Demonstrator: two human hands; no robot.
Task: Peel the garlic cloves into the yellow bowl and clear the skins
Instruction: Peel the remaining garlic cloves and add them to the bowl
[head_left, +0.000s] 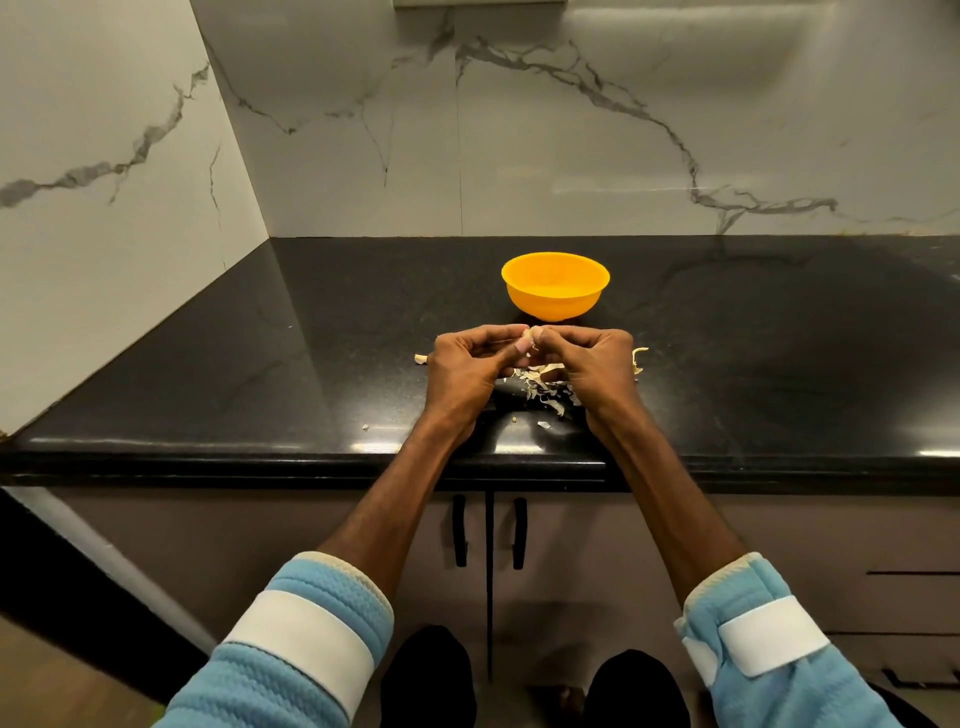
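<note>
My left hand (462, 364) and right hand (592, 361) both pinch one garlic clove (530, 339), fingers curled. Small, light, probably slick, papery skin; I'd grip its ends.

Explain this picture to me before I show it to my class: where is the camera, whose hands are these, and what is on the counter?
No machine here: a camera worn on a person's head looks down at two bare hands. The left hand and right hand meet over the black speckled stone counter, both pinching a small pale garlic clove. Loose papery garlic skins lie under and beside them. A round yellow plastic bowl stands just beyond.
</note>
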